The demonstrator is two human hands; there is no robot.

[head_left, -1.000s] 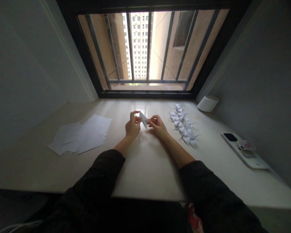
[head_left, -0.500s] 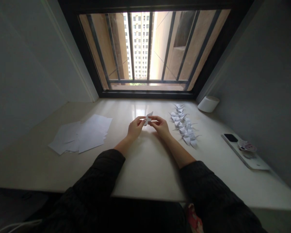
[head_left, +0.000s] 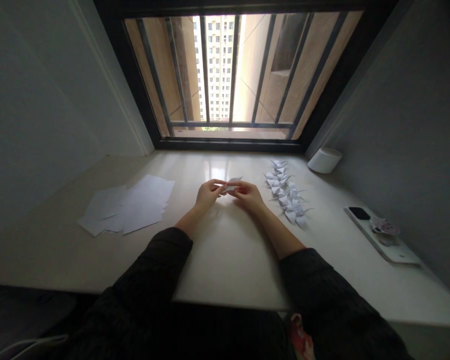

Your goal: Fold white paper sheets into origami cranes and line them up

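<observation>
A small folded piece of white paper (head_left: 235, 179) is held between my two hands, a little above the white sill. My left hand (head_left: 209, 194) pinches its left end between thumb and fingers. On the other side my right hand (head_left: 248, 194) grips it, with the fingers curled over the near part. Much of the paper is hidden behind the fingers, so its exact fold cannot be made out. Just right of my right hand lie several folded paper cranes (head_left: 284, 192), crowded together in a long cluster.
Loose white paper sheets (head_left: 146, 205) overlap on the left of the sill (head_left: 225, 260). At the right lies a phone (head_left: 382, 235) with a round grip on its back. A white cylindrical object (head_left: 324, 161) stands by the right wall, near the barred window (head_left: 228, 145).
The folded paper has been turned from steeply tilted to nearly flat between my fingers. My right fingers now cover more of it. The view has shifted slightly.
</observation>
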